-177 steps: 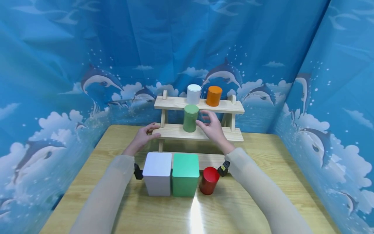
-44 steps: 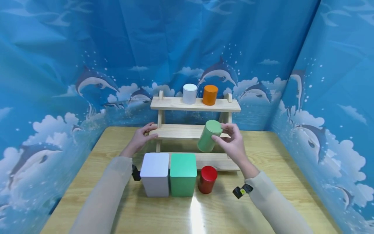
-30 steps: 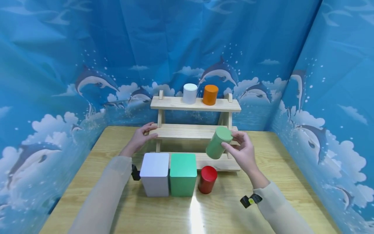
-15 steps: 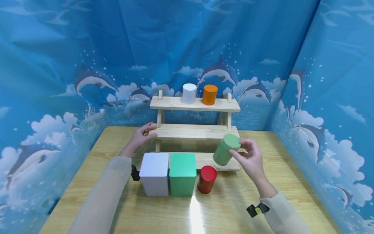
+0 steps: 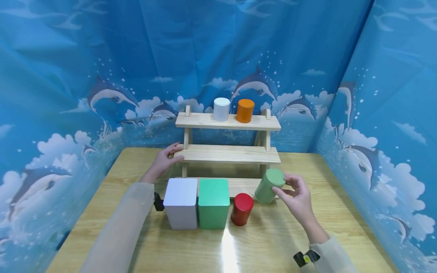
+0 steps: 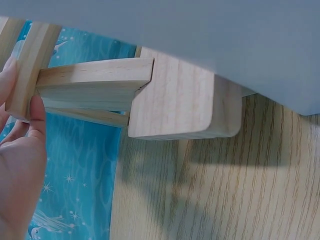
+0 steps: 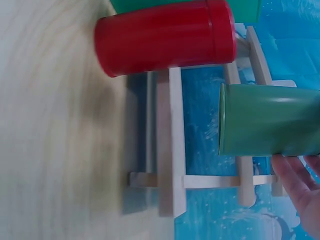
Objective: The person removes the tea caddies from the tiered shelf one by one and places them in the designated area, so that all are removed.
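In the head view my right hand [image 5: 297,198] holds a green cylindrical canister [image 5: 269,185] by its right side, between thumb and fingers. The canister leans to the right, in front of the bottom tier's right end. The right wrist view shows the canister [image 7: 265,120] in the air, apart from the stand. My left hand [image 5: 164,162] grips the left end of the middle tier of a three-tier wooden shelf [image 5: 225,153]; the left wrist view has its thumb and fingers round the board end [image 6: 30,70]. A red canister [image 5: 242,209] stands on the table, left of the green one.
On the top tier stand a white canister [image 5: 221,109] and an orange canister [image 5: 245,110]. A white box [image 5: 181,206] and a green box [image 5: 214,204] stand side by side before the shelf on the wooden table [image 5: 191,252]. Blue dolphin-print curtains [image 5: 211,49] enclose the back and sides.
My right hand has lifted the green canister off the middle tier and carried it right, down and nearer, tilting it. My left hand keeps its grip on the shelf.
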